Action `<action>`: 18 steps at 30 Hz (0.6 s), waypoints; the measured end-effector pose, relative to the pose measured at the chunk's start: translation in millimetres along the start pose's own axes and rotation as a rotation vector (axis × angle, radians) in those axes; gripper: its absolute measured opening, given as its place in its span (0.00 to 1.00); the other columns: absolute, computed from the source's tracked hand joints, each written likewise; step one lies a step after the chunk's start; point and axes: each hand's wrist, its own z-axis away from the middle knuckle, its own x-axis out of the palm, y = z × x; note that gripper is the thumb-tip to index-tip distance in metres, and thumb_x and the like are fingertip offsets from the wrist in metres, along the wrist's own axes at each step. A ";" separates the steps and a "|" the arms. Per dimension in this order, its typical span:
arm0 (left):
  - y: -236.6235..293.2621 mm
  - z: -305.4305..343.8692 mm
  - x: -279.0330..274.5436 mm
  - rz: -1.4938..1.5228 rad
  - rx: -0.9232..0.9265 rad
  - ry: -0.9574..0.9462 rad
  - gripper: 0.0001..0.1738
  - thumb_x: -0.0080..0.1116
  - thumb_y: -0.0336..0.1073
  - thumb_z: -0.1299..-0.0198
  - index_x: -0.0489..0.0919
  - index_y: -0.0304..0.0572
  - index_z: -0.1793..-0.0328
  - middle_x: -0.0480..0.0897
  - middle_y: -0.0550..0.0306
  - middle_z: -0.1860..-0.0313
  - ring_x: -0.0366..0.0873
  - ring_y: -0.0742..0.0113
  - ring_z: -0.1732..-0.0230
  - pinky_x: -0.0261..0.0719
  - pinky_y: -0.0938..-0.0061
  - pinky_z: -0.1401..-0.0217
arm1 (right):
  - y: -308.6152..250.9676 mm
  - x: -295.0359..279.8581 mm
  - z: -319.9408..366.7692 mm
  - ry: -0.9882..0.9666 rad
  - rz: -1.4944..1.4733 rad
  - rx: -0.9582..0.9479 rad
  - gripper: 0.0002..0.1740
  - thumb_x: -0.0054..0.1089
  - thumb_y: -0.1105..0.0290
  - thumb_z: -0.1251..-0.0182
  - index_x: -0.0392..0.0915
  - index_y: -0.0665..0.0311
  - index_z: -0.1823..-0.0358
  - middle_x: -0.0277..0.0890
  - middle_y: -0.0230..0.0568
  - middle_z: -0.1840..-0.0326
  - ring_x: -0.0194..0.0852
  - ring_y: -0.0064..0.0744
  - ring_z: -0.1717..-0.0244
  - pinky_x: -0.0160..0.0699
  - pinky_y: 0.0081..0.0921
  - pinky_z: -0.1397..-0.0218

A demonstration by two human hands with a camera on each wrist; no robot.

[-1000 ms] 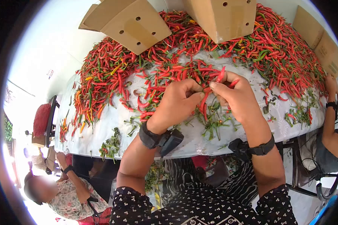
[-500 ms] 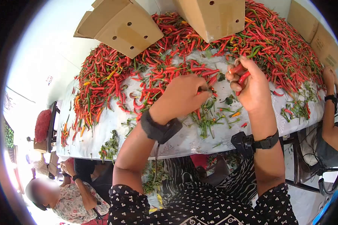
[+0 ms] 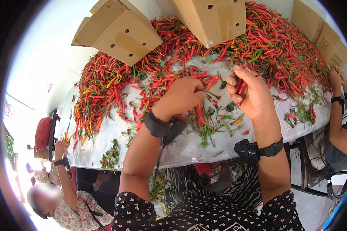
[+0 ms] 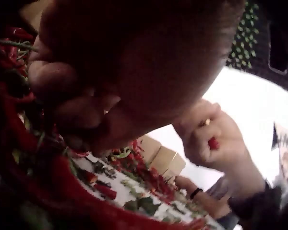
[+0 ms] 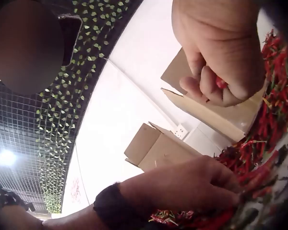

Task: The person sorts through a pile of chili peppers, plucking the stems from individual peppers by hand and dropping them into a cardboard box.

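Observation:
In the head view my right hand (image 3: 254, 92) is raised over the table with its fingers curled round a few red chilli peppers (image 3: 240, 89). One red chilli end pokes out of that fist in the right wrist view. My left hand (image 3: 181, 98) is low over the loose chillies, palm down, thumb and forefinger pinching the end of a reddish-orange chilli (image 3: 212, 82). Below its fingers lies another red chilli (image 3: 200, 114). A small heap of green stems (image 3: 207, 134) lies between the hands, nearer the table's front edge.
A large mound of chillies (image 3: 285, 54) curves round the far side of the table (image 3: 181, 154). Cardboard boxes (image 3: 121, 36) with holes stand over it. More stems (image 3: 111, 156) lie at the front left. Other people sit left and right, their hands (image 3: 337, 79) at the table's edge.
My hands have drawn apart from where they met over the stems. The right moved right and up, still holding chillies; the left dipped to the loose chillies and pinches one.

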 end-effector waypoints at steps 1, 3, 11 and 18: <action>3.7 1.3 -4.0 0.001 0.000 0.001 0.11 0.58 0.36 0.50 0.79 0.37 0.64 0.78 0.51 0.77 0.77 0.57 0.74 0.73 0.64 0.70 | 1.8 -0.1 0.0 0.010 0.051 0.016 0.08 0.55 0.64 0.37 0.71 0.59 0.70 0.69 0.31 0.77 0.66 0.21 0.78 0.54 0.14 0.84; 17.5 5.8 -16.6 0.387 -0.235 -0.080 0.09 0.57 0.35 0.46 0.78 0.36 0.65 0.75 0.62 0.80 0.72 0.73 0.76 0.69 0.75 0.73 | 5.8 1.7 -0.5 0.017 0.104 0.038 0.07 0.55 0.63 0.37 0.70 0.58 0.67 0.67 0.30 0.75 0.65 0.20 0.77 0.55 0.12 0.84; 27.4 11.0 -21.3 0.645 -0.167 -0.126 0.06 0.56 0.32 0.44 0.76 0.35 0.64 0.73 0.69 0.73 0.66 0.82 0.71 0.66 0.82 0.69 | 12.3 5.0 -7.1 0.135 0.167 0.048 0.07 0.58 0.65 0.38 0.72 0.58 0.65 0.68 0.26 0.76 0.62 0.15 0.81 0.53 0.11 0.85; 25.2 11.2 -18.8 0.666 -0.122 -0.194 0.06 0.56 0.30 0.45 0.75 0.35 0.65 0.73 0.68 0.72 0.65 0.82 0.69 0.66 0.82 0.65 | 14.2 -4.1 -10.2 0.092 0.164 0.064 0.06 0.59 0.66 0.39 0.73 0.58 0.64 0.67 0.26 0.76 0.63 0.15 0.80 0.54 0.12 0.85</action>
